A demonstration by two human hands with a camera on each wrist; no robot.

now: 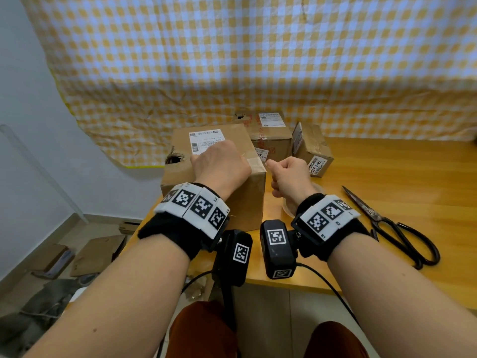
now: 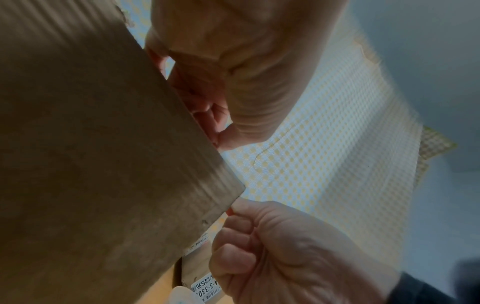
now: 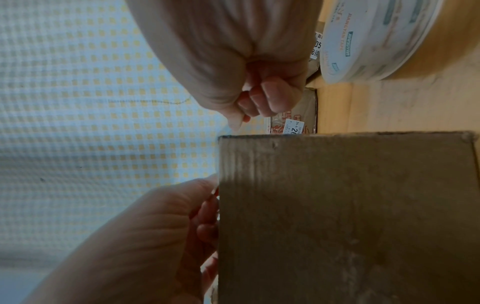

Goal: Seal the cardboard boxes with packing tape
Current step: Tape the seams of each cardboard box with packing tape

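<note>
Clear tape strip (image 1: 254,160): thin, floppy, sticks to itself, so take it by the end only and keep it taut. Right hand (image 1: 290,177) is curled in a fist, thumb and forefinger pinching that end just off the top right corner of the front cardboard box (image 1: 206,177). Left hand (image 1: 219,164) lies on the box top, fingers bent over the tape. Box: stiff corrugated brown, shipping label, torn hole at left, sitting on the wooden table (image 1: 387,182). Tape roll (image 3: 374,39) lies flat under the right wrist.
</note>
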